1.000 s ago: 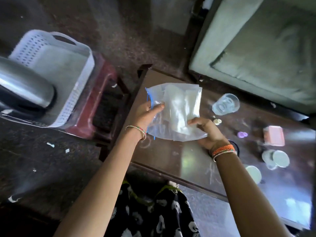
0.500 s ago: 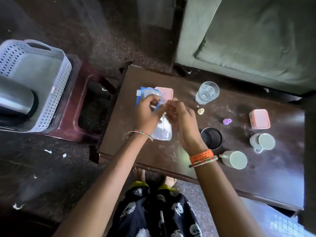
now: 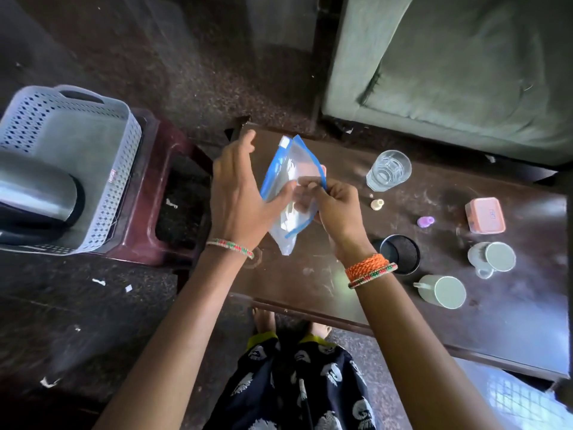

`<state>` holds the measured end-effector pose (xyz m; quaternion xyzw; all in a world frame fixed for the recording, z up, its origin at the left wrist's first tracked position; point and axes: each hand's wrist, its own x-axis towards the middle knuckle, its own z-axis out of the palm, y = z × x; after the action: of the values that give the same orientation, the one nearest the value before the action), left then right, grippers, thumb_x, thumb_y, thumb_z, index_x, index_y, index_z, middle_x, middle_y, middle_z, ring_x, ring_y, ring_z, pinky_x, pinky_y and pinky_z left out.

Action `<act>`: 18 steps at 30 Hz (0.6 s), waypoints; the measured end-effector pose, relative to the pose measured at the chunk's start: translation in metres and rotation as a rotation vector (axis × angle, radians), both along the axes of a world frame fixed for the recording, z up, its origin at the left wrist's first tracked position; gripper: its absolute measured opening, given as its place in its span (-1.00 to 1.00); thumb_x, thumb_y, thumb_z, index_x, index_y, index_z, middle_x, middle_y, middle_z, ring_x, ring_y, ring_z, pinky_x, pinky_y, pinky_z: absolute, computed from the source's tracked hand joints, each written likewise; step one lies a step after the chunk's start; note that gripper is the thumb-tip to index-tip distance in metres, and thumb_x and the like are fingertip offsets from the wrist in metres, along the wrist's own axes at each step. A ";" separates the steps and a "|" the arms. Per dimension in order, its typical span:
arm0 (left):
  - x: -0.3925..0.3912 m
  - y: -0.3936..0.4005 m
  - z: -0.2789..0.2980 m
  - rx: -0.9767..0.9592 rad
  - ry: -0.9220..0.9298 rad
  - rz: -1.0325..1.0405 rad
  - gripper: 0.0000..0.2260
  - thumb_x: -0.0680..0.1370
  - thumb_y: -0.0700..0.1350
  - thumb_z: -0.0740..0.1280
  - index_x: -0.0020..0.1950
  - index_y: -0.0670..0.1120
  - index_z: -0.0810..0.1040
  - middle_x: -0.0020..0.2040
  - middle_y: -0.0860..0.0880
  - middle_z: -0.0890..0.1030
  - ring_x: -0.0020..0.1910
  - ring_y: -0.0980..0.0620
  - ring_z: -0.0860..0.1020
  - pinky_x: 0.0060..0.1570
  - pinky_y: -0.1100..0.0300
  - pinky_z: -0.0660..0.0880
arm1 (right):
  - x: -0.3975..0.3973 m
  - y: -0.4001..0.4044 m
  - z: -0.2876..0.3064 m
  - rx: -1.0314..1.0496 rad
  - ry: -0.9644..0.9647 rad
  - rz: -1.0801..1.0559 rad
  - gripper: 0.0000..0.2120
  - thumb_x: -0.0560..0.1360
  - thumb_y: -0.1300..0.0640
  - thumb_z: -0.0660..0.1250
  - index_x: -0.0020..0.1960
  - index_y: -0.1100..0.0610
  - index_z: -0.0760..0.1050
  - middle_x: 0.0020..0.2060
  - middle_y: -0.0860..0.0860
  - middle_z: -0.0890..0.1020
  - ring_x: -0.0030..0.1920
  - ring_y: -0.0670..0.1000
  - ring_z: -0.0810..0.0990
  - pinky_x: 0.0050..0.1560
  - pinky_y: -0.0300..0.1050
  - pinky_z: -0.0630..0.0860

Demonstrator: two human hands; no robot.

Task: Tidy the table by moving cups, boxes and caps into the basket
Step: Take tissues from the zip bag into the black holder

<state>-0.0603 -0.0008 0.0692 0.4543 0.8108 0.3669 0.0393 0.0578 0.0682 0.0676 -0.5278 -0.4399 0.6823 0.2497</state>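
Over the left end of the dark table (image 3: 310, 280), both hands hold a clear zip bag (image 3: 291, 181) with blue edges. My left hand (image 3: 238, 193) pinches its left side with the thumb, fingers spread. My right hand (image 3: 335, 206) grips its right side. On the table stand a clear glass (image 3: 389, 170), a black cup (image 3: 401, 252), two pale mugs (image 3: 443, 291) (image 3: 493, 257), a pink box (image 3: 485, 215), a cream cap (image 3: 377, 204) and a purple cap (image 3: 425, 221). A second pink box is mostly hidden behind the bag. The grey perforated basket (image 3: 102, 169) sits at left.
The basket rests on a maroon plastic stool (image 3: 173, 193) left of the table and holds a steel kettle (image 3: 34, 197). A green cushioned sofa (image 3: 465, 72) stands beyond the table. Dark floor with paper scraps lies to the left. My legs are at the table's near edge.
The bag was held wide and flat, then bunched low between both hands; now it is lifted and turned edge-on, with my left fingers spread apart. The view shifted slightly.
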 end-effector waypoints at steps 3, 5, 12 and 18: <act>-0.009 0.003 -0.015 -0.262 -0.416 -0.060 -0.50 0.37 0.05 0.46 0.24 -0.03 0.42 0.04 -0.05 0.55 0.01 0.04 0.50 0.06 0.12 0.46 | 0.002 -0.001 -0.002 0.022 -0.043 0.058 -0.79 0.60 0.32 0.17 0.06 0.39 0.55 -0.19 0.20 0.65 -0.30 -0.05 0.64 -0.21 -0.22 0.61; -0.013 0.004 -0.023 -0.270 -0.461 -0.014 -0.85 0.40 -0.08 0.39 -0.30 0.01 0.44 -0.41 0.04 0.47 -0.42 0.11 0.40 -0.33 0.14 0.41 | 0.006 -0.001 -0.008 0.025 -0.107 0.048 -0.79 0.60 0.33 0.16 -0.01 0.36 0.57 -0.21 0.20 0.63 -0.29 -0.01 0.61 -0.20 -0.20 0.60; -0.005 0.006 -0.020 -0.257 -0.312 0.035 -0.79 0.40 -0.22 0.27 -0.43 -0.11 0.36 -0.55 0.03 0.28 -0.51 0.00 0.20 -0.45 0.12 0.27 | 0.018 -0.003 -0.017 0.239 -0.395 0.034 -0.89 0.46 0.32 0.31 -0.06 0.35 0.57 -0.29 0.00 0.52 -0.26 -0.12 0.50 -0.21 -0.34 0.49; 0.003 0.007 -0.017 -0.242 -0.342 0.006 -0.70 0.49 -0.16 0.25 -0.42 -0.05 0.26 -0.45 -0.13 0.46 -0.45 -0.19 0.51 -0.40 -0.03 0.54 | 0.009 -0.035 0.032 0.516 -0.169 -0.165 -0.69 0.38 0.36 0.22 -0.09 0.07 0.64 -0.25 -0.21 0.68 -0.22 -0.30 0.60 -0.17 -0.43 0.50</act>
<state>-0.0569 0.0063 0.0526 0.3750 0.8320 0.3384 0.2295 0.0671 0.0331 0.0995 -0.5359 -0.5739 0.4786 0.3930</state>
